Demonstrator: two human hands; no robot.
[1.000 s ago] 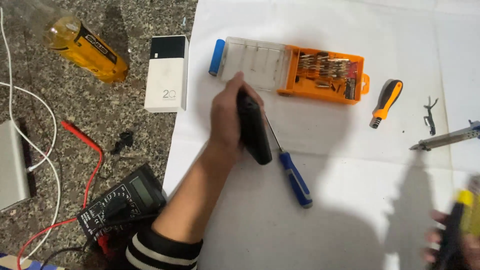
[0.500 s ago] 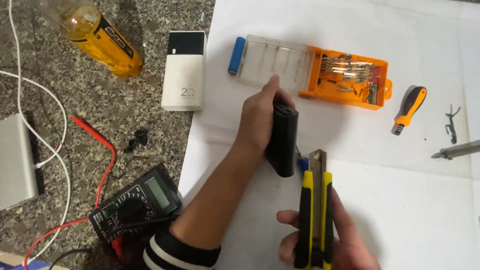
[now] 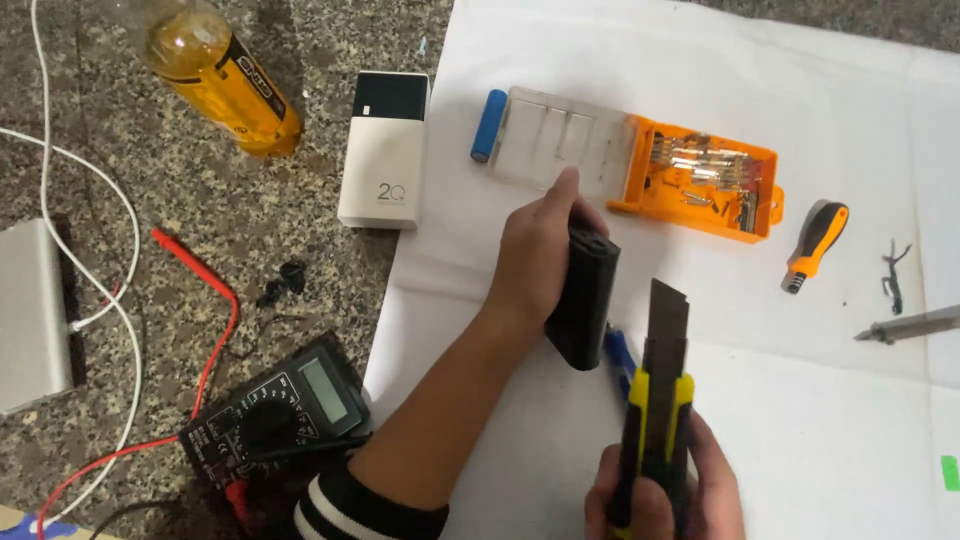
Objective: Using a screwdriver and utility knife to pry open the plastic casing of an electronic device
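My left hand [image 3: 535, 255] grips a black box-shaped power bank [image 3: 583, 298], holding it on edge over the white paper sheet [image 3: 820, 420]. My right hand [image 3: 660, 495] is closed round a yellow and black utility knife [image 3: 660, 400] with its blade out, pointing away from me, just right of the black power bank. A blue-handled screwdriver [image 3: 620, 358] lies on the paper between the two, mostly hidden.
An orange and clear bit case [image 3: 640, 165], a blue cylindrical cell [image 3: 489, 125], a short orange-black screwdriver [image 3: 817, 245] and a metal tool tip [image 3: 910, 326] lie on the paper. On the stone floor sit a white power bank [image 3: 383, 150], a bottle [image 3: 220, 75], a multimeter [image 3: 280, 415] with red lead, and a grey box [image 3: 30, 315].
My right hand has come in from the lower right with the utility knife and raised it beside the black power bank. My left hand keeps its grip on the power bank.
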